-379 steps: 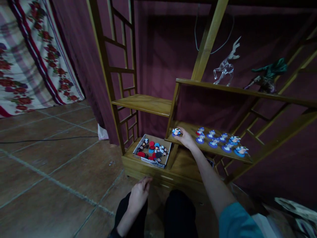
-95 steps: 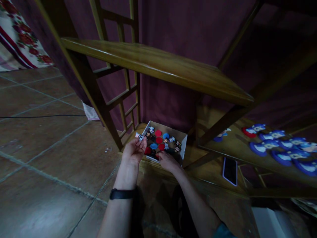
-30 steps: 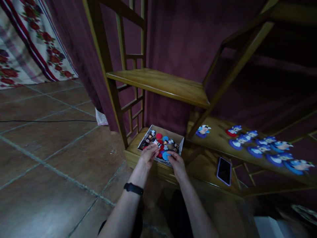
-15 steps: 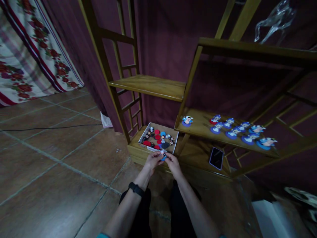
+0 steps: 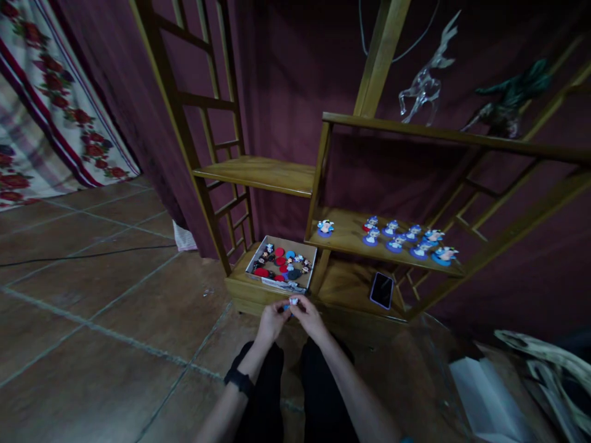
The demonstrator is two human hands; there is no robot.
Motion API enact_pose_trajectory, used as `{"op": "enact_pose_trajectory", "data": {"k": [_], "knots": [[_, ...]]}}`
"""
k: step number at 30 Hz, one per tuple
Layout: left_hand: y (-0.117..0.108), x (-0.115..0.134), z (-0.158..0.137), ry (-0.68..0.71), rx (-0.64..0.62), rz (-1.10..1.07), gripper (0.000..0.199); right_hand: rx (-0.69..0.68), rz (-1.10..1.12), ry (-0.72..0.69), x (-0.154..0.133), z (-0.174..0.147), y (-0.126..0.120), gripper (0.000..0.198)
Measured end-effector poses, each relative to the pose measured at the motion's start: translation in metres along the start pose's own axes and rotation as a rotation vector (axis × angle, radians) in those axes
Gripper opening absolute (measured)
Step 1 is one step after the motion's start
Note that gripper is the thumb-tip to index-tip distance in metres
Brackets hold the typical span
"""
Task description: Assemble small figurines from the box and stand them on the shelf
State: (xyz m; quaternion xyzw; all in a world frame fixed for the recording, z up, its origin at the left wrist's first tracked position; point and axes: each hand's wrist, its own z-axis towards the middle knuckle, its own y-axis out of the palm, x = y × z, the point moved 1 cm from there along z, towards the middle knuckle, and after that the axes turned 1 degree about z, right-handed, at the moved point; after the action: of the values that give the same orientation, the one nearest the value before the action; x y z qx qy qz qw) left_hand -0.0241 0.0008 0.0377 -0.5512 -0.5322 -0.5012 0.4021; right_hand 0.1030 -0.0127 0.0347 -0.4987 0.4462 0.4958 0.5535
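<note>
A small white-and-blue figurine (image 5: 293,301) is pinched between the fingertips of both my hands, just in front of the box. My left hand (image 5: 273,320) grips it from the left, and my right hand (image 5: 308,317) from the right; the fingers cover much of it. Behind them, a shallow cardboard box (image 5: 255,274) rests on the low shelf, holding several little figures and round red, blue and dark bases. Several finished-looking figurines (image 5: 396,243) on purple and blue bases stand on the shelf to the right, with one more figurine (image 5: 325,227) apart at its left end.
A phone or tablet (image 5: 381,290) lies on the lower shelf at right. Above, a clear deer ornament (image 5: 422,89) and a dark green statue (image 5: 510,101) stand on the upper shelf (image 5: 443,134). A cable (image 5: 87,254) crosses the floor at left; a pale box (image 5: 484,394) sits at lower right.
My view has turned right and tilted up, bringing the deer and statue into sight. Both hands keep hold of the figurine, now a little nearer to me and turned in the fingers.
</note>
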Motion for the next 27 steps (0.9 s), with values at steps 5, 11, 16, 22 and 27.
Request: {"op": "enact_pose_trajectory", "data": {"k": [5,11,16,22,27], "knots": [[0.009,0.003,-0.015,-0.053,0.037,-0.22,0.038,0.066,-0.037,-0.004,-0.005,-0.01,-0.007,0.021],[0.004,0.007,-0.025,-0.109,0.06,-0.351,0.048,0.108,-0.017,0.003,-0.002,-0.01,-0.003,0.02],[-0.001,0.005,-0.021,-0.192,0.106,-0.438,0.042,0.111,0.064,0.014,0.004,-0.004,0.002,0.021],[-0.002,0.005,-0.017,-0.227,0.066,-0.489,0.028,0.142,0.196,0.045,0.013,0.0,-0.001,0.028],[-0.003,0.0,-0.015,-0.222,0.057,-0.487,0.023,0.128,0.247,0.079,0.017,-0.001,-0.005,0.032]]}}
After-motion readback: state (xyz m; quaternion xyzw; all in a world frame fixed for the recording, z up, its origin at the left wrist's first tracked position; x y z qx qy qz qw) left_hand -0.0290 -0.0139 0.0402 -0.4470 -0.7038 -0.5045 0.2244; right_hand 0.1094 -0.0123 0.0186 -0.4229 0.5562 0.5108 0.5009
